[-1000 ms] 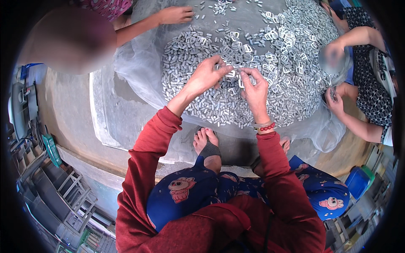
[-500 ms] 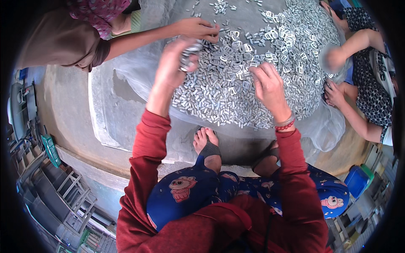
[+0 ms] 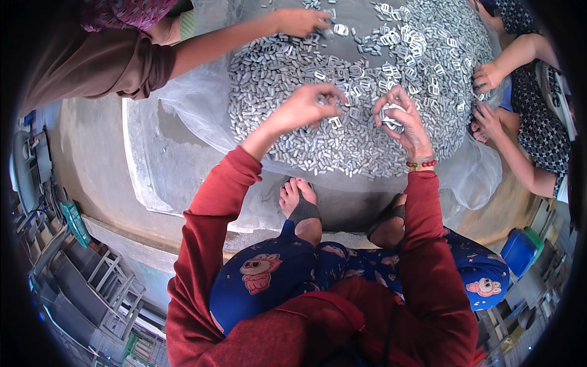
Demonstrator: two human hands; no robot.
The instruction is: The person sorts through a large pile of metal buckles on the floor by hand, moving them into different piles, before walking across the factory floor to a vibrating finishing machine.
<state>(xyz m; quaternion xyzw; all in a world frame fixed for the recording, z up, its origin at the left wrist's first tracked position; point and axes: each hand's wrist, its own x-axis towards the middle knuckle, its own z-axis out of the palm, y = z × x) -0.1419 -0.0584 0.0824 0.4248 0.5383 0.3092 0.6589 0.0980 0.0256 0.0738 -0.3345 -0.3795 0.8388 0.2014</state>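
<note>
Beneath both hands spreads a thick layer of small grey metal cylinders (image 3: 318, 147), with flat slotted buckles (image 3: 416, 43) scattered through it. My left hand (image 3: 306, 109) hovers low over the middle of the layer, its fingers curled. What lies within those fingers I cannot make out. To its right, my right hand (image 3: 405, 122) is raised palm-up, fingers wrapped round several pale buckles (image 3: 391, 116). A loose buckle (image 3: 334, 122) lies just below my left fingertips.
Sheer netting (image 3: 195, 116) lies under the pile. At upper left a co-worker's hand (image 3: 302, 23) reaches over the far edge. Another person's hands (image 3: 487, 76) touch the right edge. My sandalled foot (image 3: 299, 199) stands before the pile. A blue bin (image 3: 518, 254) sits at right.
My left hand has come right and down, toward my right hand. The right hand has turned palm-up and now grips buckles. The co-worker's hand at upper left has moved farther off.
</note>
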